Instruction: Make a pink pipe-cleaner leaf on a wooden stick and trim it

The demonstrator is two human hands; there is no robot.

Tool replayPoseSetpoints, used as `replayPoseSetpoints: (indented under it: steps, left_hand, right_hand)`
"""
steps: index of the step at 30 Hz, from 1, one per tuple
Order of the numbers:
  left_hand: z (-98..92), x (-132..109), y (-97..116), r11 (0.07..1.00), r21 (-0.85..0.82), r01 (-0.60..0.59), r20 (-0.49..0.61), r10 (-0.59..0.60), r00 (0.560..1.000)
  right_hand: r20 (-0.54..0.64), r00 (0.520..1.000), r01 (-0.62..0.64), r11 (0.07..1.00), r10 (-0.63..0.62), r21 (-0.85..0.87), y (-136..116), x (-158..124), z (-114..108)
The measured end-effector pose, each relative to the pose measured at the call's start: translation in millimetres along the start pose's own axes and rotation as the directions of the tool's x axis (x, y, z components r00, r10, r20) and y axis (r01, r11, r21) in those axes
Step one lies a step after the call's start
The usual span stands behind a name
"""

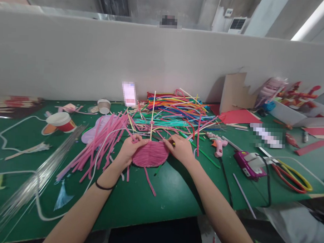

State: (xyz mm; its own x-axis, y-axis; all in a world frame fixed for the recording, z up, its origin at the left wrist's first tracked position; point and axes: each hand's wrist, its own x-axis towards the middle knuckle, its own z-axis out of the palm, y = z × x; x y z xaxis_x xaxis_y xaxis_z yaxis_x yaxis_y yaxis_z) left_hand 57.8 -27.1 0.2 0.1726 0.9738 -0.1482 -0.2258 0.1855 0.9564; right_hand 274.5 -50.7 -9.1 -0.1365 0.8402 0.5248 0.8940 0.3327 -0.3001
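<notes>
A pink heart-shaped piece made of woven pipe cleaners [150, 155] lies on the green table [153, 196] in front of me. My left hand [130, 148] grips its left upper edge with curled fingers. My right hand [180, 148] pinches its right upper edge. A thin pale stick [152, 114] rises from the piece's top between both hands. A loose pink strand [150, 182] trails from under the piece toward me.
Loose pink pipe cleaners [96, 147] spread to the left, a mixed-colour heap [175, 111] behind. A pink glue gun [218, 143], a purple tool [247, 164] and pliers [294, 175] lie right. Paper cups [61, 121], silver wires [38, 173] and a white cord sit left. A white partition stands behind.
</notes>
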Motion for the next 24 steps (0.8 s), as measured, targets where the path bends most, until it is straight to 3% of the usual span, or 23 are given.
replayPoseSetpoints:
  steps: [8,12,14,15,17,19,21,24]
  left_hand:
    - [-0.7,1.1,0.1,1.0,0.012,0.008,-0.012,-0.007,1.0]
    - [0.2,-0.1,1.6,1.0,0.012,0.001,-0.004,-0.001,1.0]
    - [0.4,-0.4,2.1,1.0,0.015,-0.001,0.01,0.001,1.0]
    - [0.3,-0.5,2.2,1.0,0.017,-0.003,0.015,0.003,1.0]
    - [0.3,-0.4,2.2,1.0,0.023,-0.009,0.016,0.009,1.0]
    - [0.5,-0.6,2.2,0.999,0.03,-0.016,0.018,0.015,1.0]
    - [1.5,-1.1,2.3,1.0,0.027,-0.014,0.032,0.013,0.999]
    - [3.7,-2.1,2.0,1.0,0.021,-0.009,0.049,0.008,0.999]
  right_hand:
    - [0.001,1.0,-0.018,1.0,0.018,0.018,4.0,0.5,-8.6]
    - [-0.043,0.994,-0.093,0.986,0.099,0.136,4.5,1.9,-7.9]
    - [-0.026,0.982,-0.175,0.945,0.189,0.277,2.0,2.7,-6.0]
    - [0.016,0.968,-0.236,0.894,0.249,0.38,-0.2,2.9,-4.4]
    - [0.185,0.923,-0.378,0.705,0.337,0.6,-5.7,2.7,-0.2]
    - [0.37,0.868,-0.491,0.46,0.332,0.74,-11.1,1.7,4.0]
    - [0.468,0.837,-0.539,0.274,0.284,0.797,-14.9,0.6,7.0]
    - [0.496,0.827,-0.548,0.184,0.265,0.816,-17.5,-0.3,8.6]
